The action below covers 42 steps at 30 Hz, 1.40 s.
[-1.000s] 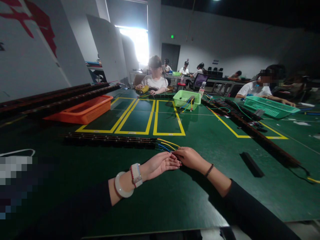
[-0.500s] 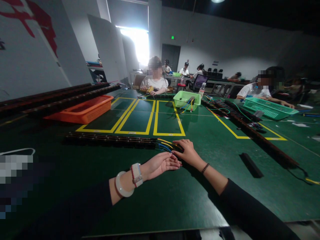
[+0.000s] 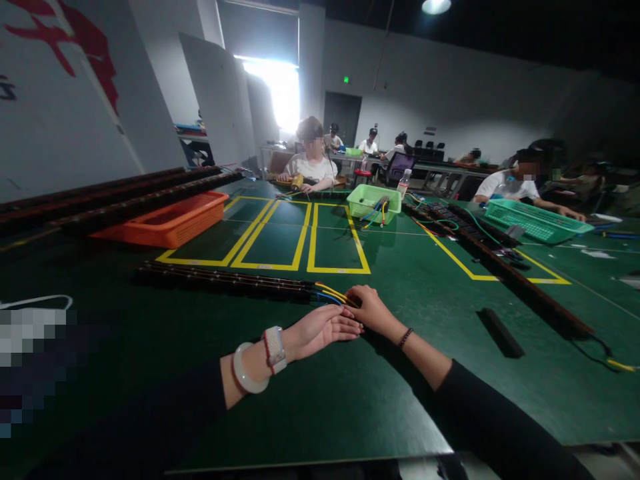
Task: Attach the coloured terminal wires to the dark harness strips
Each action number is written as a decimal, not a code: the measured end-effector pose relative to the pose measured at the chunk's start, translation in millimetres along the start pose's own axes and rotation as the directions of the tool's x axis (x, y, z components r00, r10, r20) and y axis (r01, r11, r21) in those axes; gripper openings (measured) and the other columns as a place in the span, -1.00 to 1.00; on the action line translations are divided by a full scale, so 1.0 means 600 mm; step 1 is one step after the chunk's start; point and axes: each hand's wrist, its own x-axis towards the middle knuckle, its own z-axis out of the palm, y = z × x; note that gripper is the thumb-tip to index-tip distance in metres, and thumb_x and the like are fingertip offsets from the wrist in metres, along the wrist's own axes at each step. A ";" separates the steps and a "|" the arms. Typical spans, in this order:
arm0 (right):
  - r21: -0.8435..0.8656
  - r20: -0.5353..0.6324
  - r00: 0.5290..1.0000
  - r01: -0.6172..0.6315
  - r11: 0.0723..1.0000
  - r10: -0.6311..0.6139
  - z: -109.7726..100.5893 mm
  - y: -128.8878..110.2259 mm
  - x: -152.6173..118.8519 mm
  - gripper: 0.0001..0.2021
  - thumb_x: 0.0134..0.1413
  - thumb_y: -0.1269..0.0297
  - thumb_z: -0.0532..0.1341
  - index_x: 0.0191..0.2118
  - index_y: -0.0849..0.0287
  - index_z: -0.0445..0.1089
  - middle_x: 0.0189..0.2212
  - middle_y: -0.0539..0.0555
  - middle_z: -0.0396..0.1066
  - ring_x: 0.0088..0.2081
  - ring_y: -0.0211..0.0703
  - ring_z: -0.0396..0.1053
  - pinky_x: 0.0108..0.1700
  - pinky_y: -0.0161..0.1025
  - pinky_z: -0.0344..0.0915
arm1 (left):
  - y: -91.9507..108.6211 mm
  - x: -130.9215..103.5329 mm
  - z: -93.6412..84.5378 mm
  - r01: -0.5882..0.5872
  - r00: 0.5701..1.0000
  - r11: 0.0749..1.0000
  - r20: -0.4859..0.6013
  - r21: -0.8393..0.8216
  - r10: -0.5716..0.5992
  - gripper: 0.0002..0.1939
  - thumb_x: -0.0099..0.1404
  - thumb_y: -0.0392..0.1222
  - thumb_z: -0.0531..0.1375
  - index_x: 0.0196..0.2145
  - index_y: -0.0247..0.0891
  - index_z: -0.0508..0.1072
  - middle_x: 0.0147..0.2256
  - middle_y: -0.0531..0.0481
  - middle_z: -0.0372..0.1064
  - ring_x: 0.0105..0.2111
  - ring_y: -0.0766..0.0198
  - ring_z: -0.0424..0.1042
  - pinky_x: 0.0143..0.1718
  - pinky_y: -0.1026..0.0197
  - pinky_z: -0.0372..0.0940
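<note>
A long dark strip (image 3: 227,280) lies crosswise on the green table, with yellow and blue cables (image 3: 331,292) coming out of its right end. My right hand (image 3: 371,308) is closed over the far ends of these cables, which its fingers partly hide. Just left of it, my left hand (image 3: 320,331) lies with the palm turned up and its fingers stretched out. Its thumb side touches the cables next to my right fingertips. A watch (image 3: 275,350) and a pale bangle (image 3: 249,368) are on my left wrist.
Beyond the strip are yellow tape frames (image 3: 270,265), an orange basket (image 3: 193,223) and a light green basket (image 3: 373,195) holding cables. To the right lie a short black bar (image 3: 500,332), another long strip (image 3: 530,283) and a teal basket (image 3: 540,220). Co-workers sit farther back.
My right hand has lowered slightly and its fingers have closed more around the cable ends. The left hand and the strip stay nearly in place; the view has shifted slightly.
</note>
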 end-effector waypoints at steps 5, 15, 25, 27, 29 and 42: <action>0.016 -0.002 1.000 0.027 1.000 -0.027 -0.001 -0.008 -0.005 -0.88 0.01 0.31 0.27 -0.37 0.21 0.32 -0.46 -0.01 0.35 -0.40 -0.21 0.23 -0.30 -0.28 0.06 | 0.000 0.003 -0.002 0.007 1.000 1.000 -0.002 0.004 -0.007 -0.74 0.35 -0.23 -0.04 -0.31 -0.45 0.36 -0.32 -0.29 0.46 -0.29 0.16 0.50 -0.05 0.09 0.26; 0.052 -0.207 0.968 0.156 0.986 -0.142 -0.011 -0.014 -0.013 -0.96 0.16 0.37 0.12 -0.32 0.17 0.27 -0.38 0.05 0.35 -0.32 -0.18 0.28 -0.27 -0.26 0.16 | 0.001 0.002 -0.002 0.002 1.000 0.999 0.013 -0.041 -0.002 -0.78 0.34 -0.17 0.00 -0.17 -0.39 0.30 -0.27 -0.24 0.45 -0.23 0.16 0.48 0.05 0.04 0.18; 0.060 -0.057 0.965 0.259 0.964 -0.255 -0.025 -0.017 -0.023 -0.97 0.14 0.34 0.16 -0.32 0.17 0.31 -0.36 0.05 0.35 -0.31 -0.18 0.28 -0.26 -0.23 0.19 | -0.004 0.003 -0.002 -0.028 0.997 0.997 0.068 -0.078 0.034 -0.59 0.38 -0.04 -0.05 -0.04 -0.45 0.31 -0.10 -0.30 0.37 -0.08 0.17 0.39 0.14 0.04 0.08; 0.050 -0.028 0.953 0.302 0.952 -0.301 -0.029 -0.020 -0.024 -0.92 0.16 0.29 0.15 -0.30 0.18 0.34 -0.36 0.06 0.35 -0.30 -0.17 0.28 -0.23 -0.22 0.20 | -0.007 0.005 -0.004 -0.041 0.997 0.993 0.056 -0.110 0.047 -0.64 0.37 -0.06 -0.02 -0.10 -0.43 0.33 -0.15 -0.26 0.40 -0.10 0.17 0.40 0.13 0.03 0.09; 0.028 -0.012 0.940 0.341 0.940 -0.341 -0.034 -0.021 -0.026 -0.83 0.20 0.22 0.13 -0.32 0.18 0.38 -0.35 0.08 0.34 -0.28 -0.16 0.27 -0.19 -0.19 0.20 | -0.010 0.008 -0.006 -0.054 0.997 0.987 0.041 -0.153 0.061 -0.69 0.36 -0.08 0.01 -0.18 -0.41 0.35 -0.23 -0.21 0.42 -0.14 0.19 0.41 0.12 0.02 0.10; 0.338 0.173 0.984 -0.017 0.941 -0.044 -0.035 -0.078 0.107 -0.65 0.08 0.05 0.22 -0.11 0.18 0.40 -0.16 0.15 0.42 -0.23 -0.14 0.37 -0.19 -0.21 0.30 | -0.013 0.003 -0.010 -0.078 0.989 0.993 0.115 -0.088 0.088 -0.84 0.28 -0.38 0.07 -0.19 -0.44 0.37 -0.23 -0.22 0.44 -0.22 0.22 0.45 0.10 -0.01 0.11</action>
